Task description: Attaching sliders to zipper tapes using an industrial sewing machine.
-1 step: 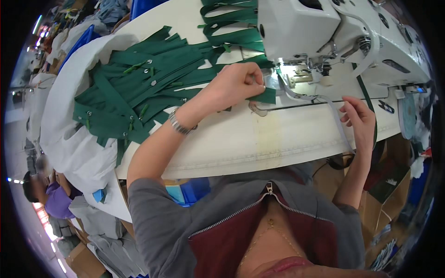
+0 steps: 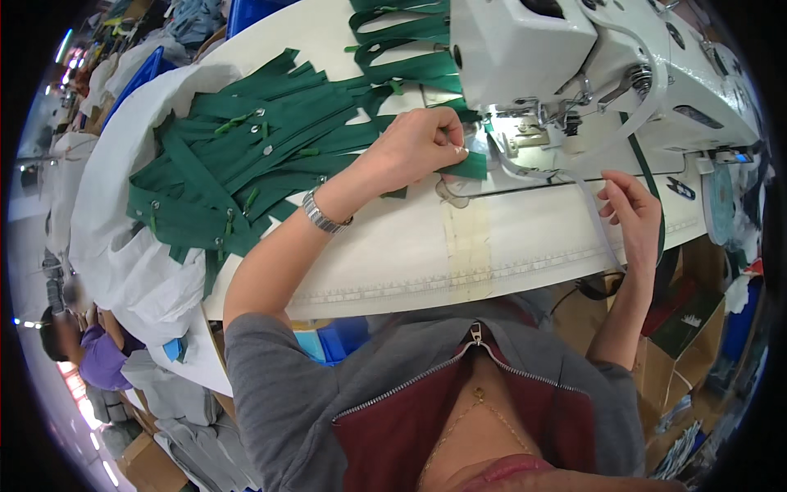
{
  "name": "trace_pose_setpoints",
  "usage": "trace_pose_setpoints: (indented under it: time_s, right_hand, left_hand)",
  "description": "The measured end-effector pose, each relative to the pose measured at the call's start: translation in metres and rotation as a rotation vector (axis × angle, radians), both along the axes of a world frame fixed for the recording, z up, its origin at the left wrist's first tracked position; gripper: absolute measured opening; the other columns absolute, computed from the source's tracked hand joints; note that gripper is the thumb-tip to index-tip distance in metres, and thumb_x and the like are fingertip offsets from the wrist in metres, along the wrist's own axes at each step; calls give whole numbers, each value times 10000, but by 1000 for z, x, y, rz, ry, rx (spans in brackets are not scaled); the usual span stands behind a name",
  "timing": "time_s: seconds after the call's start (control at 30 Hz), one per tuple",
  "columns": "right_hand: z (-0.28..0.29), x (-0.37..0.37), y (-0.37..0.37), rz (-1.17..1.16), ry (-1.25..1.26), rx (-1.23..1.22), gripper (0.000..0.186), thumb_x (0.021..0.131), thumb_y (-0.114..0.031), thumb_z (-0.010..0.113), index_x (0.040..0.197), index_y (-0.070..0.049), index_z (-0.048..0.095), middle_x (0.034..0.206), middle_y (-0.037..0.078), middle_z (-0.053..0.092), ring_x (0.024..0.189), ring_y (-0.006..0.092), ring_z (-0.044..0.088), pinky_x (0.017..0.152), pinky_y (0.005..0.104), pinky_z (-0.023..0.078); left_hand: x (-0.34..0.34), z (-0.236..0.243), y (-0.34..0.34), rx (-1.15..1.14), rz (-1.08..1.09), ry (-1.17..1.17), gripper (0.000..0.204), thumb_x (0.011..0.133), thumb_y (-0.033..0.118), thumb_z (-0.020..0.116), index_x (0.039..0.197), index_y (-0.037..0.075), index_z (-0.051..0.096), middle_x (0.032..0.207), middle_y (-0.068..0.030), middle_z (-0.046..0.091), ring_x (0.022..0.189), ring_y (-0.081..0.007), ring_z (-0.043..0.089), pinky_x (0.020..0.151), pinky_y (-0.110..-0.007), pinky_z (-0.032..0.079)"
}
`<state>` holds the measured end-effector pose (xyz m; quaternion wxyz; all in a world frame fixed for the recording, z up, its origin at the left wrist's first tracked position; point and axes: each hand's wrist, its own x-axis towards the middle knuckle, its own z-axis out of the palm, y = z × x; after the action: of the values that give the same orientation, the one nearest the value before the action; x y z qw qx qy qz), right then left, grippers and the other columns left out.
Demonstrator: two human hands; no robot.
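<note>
My left hand [image 2: 418, 148], with a metal watch on its wrist, is pinched on the end of a green zipper [image 2: 470, 166] just left of the needle area of a white sewing machine [image 2: 525, 61]. Thumb and forefinger press together on the green tape. To the left lies a heap of green zippers [image 2: 270, 148] with silver sliders and green pulls. My right hand [image 2: 633, 205] is raised at the right of the machine bed, fingers loosely curled and apart, holding nothing. Beside it a pale grey tape [image 2: 592, 205] runs up to the machine's presser foot area.
Green strips [image 2: 406, 41] hang in loops behind the machine. White cloth [image 2: 98, 213] drapes along the table's left edge. At lower right stands an open cardboard box [image 2: 680, 353]; a blue bin [image 2: 344, 338] sits under the table. Another person [image 2: 98, 357] is at far left.
</note>
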<state>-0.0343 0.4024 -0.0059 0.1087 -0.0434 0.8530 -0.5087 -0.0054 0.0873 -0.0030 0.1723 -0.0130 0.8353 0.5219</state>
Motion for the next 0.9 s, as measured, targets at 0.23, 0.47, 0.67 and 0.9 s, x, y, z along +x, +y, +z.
trace_pose_setpoints:
  time_s: [0.23,0.47,0.67,0.9]
  right_hand:
    - [-8,-8,17,-80,-9,-24,225,866,-194,582,1021,-42,640,775,0,618,597,52,534,536,184,375]
    - [-9,-20,20,-70,3,-20,223,871,-184,569,1030,-41,636,769,-3,616,599,51,535,531,182,375]
    - [-10,-25,21,-78,2,-32,222,876,-161,559,1029,-14,626,772,15,622,594,52,527,533,181,369]
    - [-16,-27,20,-71,-10,-40,224,867,-173,573,1034,-37,637,764,0,616,587,47,530,525,178,376]
  left_hand:
    - [-23,-7,10,-49,61,-64,155,757,87,603,824,-43,550,686,-79,595,573,-133,634,458,-269,463]
    - [-24,-7,11,-116,132,70,185,757,94,595,851,-61,558,665,-120,609,564,-171,626,506,-291,481]
    - [-21,-17,12,-213,145,195,218,743,116,587,888,-46,575,713,-148,644,644,-253,636,622,-336,493]
    - [-20,-12,18,-192,165,214,214,738,100,558,906,-30,582,715,-140,647,664,-272,634,651,-356,490]
